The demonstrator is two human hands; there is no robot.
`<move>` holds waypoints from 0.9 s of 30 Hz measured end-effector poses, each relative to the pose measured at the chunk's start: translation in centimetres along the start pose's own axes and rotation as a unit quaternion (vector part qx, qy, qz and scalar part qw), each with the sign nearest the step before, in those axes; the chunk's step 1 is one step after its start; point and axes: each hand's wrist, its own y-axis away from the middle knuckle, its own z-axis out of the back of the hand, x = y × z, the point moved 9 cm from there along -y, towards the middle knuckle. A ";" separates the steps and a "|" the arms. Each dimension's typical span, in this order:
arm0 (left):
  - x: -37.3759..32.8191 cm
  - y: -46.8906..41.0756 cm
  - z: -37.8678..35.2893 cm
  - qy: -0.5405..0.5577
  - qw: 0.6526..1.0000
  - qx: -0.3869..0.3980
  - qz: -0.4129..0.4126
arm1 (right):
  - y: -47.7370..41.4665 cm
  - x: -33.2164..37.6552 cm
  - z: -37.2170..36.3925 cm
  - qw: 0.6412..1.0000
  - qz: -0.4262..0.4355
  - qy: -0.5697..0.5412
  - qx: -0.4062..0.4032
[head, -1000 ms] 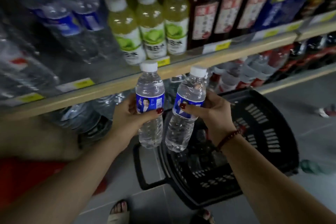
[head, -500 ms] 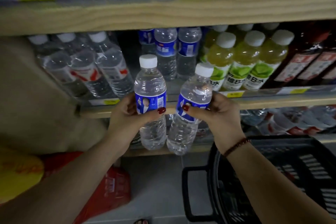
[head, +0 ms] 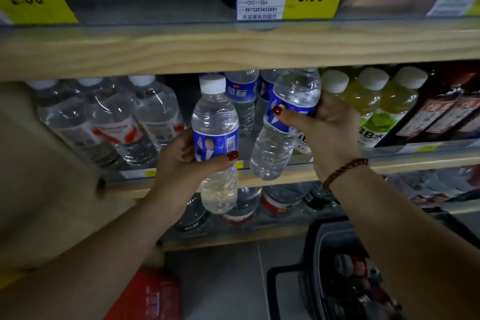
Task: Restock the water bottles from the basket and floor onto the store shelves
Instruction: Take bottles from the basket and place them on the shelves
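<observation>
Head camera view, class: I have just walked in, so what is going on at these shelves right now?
A person is restocking water. The left hand holds a blue-labelled bottle upright in front of the middle shelf. The right hand tilts a second blue-labelled bottle toward that shelf, its top under the shelf above, its base at the front edge. Matching bottles already stand at the back, between red-labelled water and yellow drinks. A black basket sits on the floor below.

Your shopping basket (head: pixel 324 241) sits on the floor (head: pixel 220 280) at near right, below the middle shelf (head: pixel 389 166) stocked with water bottles (head: pixel 153 112).
</observation>
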 end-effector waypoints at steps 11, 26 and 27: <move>-1.5 -2.5 -0.4 0.019 1.000 0.000 -0.013 | -2.7 -0.4 -0.8 0.998 -0.004 0.045 -0.034; -2.3 -3.5 -0.4 0.006 1.000 -0.007 -0.024 | -1.6 -4.6 -2.3 0.991 -0.005 0.127 -0.051; -2.4 -3.5 -0.4 0.005 1.000 -0.008 -0.025 | -1.2 -5.2 -2.4 0.985 -0.031 0.161 -0.055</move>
